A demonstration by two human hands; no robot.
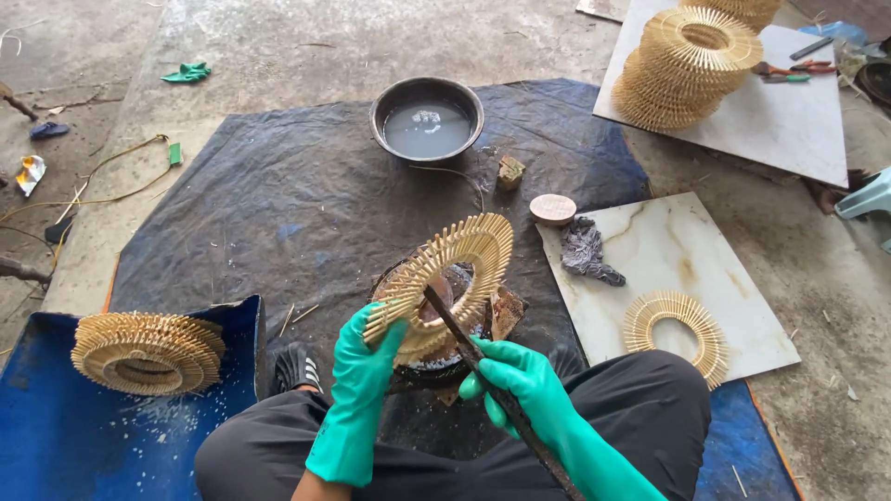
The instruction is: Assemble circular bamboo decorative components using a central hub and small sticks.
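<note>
Gripping the ring of thin sticks (444, 278) by its lower rim, my left hand (360, 366) closed round it above my lap; my right hand (520, 380) clasped a dark rod (483, 371); I judged the ring light, stiff, brittle

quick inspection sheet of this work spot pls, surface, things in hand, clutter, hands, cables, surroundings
surface: dark tarp on a concrete floor, blue sheet at the near edge
job's things: slatted ring held tilted; dark flat tool reaching into its centre
clutter: bowl of grey liquid, round wooden disc, grey rag, marble tile with one ring, stacks of rings on the left and top right
grippers: left hand gloved, gripping the ring's rim; right hand gloved, closed on the tool
cables: yellow cord on the floor, left
surroundings: scraps and debris on the floor
</note>
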